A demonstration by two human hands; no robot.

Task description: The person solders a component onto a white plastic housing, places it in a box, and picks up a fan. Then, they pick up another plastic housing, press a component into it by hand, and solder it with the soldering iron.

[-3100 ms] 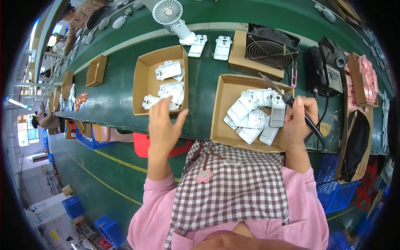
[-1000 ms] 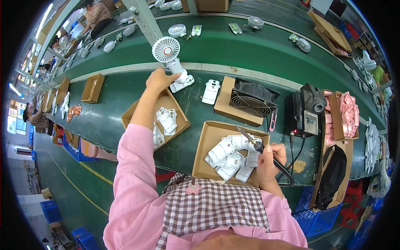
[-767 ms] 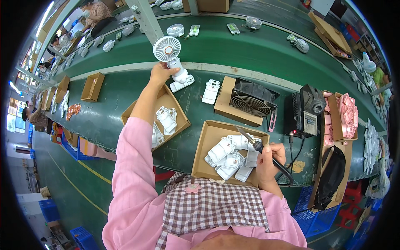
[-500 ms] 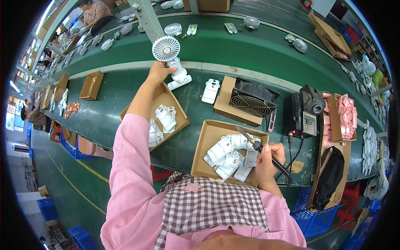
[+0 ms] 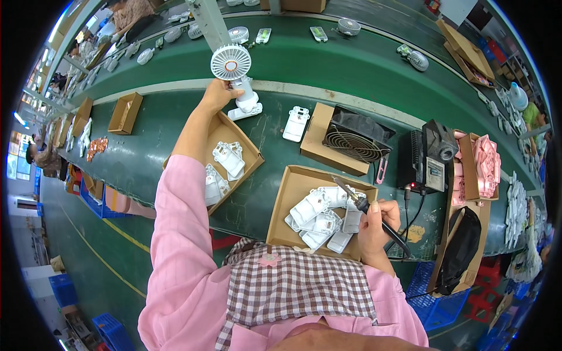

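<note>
My left hand (image 5: 220, 95) is closed around the handle of a white handheld fan (image 5: 231, 62) at the bench's far side. The fan's round grille faces up, and another white piece lies at its base. In my right hand (image 5: 379, 227) is a soldering iron (image 5: 361, 203), gripped like a pen, its tip angled up and to the left. Beneath the tip, a cardboard tray (image 5: 281, 221) holds several white plastic casings (image 5: 311, 209). A second cardboard tray (image 5: 250, 153), under my left forearm, has more white casings (image 5: 229, 159). One white casing (image 5: 296, 124) lies alone on the bench.
A black fan unit (image 5: 357, 140) rests on a cardboard box, left of a black soldering station (image 5: 426, 158). Pink parts (image 5: 485, 167) fill a box at the right. Beyond the bench, a green conveyor (image 5: 293, 61) carries fans and casings. A metal post (image 5: 209, 26) stands near the fan.
My left hand and the fan have shifted slightly left and up in the picture. Items on the conveyor also appear a little further left. My right hand keeps the soldering iron almost still.
</note>
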